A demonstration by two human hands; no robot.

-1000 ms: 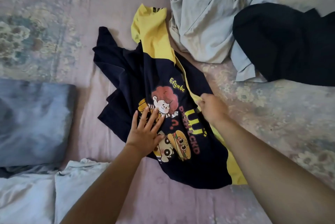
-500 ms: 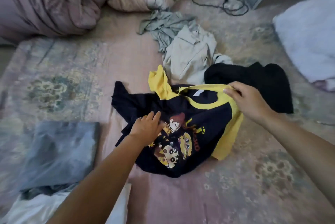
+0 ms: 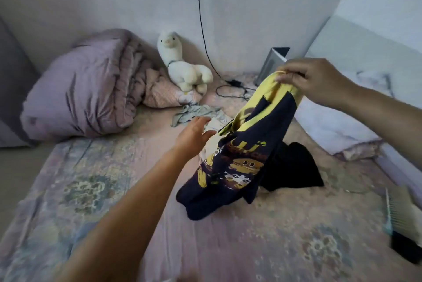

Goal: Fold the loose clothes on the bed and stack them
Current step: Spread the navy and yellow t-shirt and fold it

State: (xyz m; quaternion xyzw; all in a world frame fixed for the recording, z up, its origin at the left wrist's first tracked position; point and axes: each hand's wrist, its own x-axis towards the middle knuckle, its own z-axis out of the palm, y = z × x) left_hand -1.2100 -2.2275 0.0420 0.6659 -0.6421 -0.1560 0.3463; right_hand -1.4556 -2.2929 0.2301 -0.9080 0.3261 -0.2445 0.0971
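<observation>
A navy and yellow cartoon T-shirt (image 3: 242,163) hangs in the air over the bed (image 3: 96,190), its lower end trailing on the sheet. My right hand (image 3: 312,83) pinches its yellow top edge up high. My left hand (image 3: 194,132) reaches toward the shirt's left side with fingers straight, just short of the fabric, holding nothing. A black garment (image 3: 292,167) lies behind the hanging shirt. A crumpled grey garment (image 3: 194,113) and a pale one lie further back, partly hidden by my left hand and the shirt.
A rolled mauve quilt (image 3: 84,90) and a white plush alpaca (image 3: 182,64) sit at the head of the bed. A black charger cable (image 3: 205,37) runs down the wall. A white pillow (image 3: 333,124) lies at right. A pale comb-like object (image 3: 402,215) sits at the far right edge.
My right hand has lifted the T-shirt off the bed by its yellow edge. My left hand has let go of the print and moved up. The view has tilted up toward the wall.
</observation>
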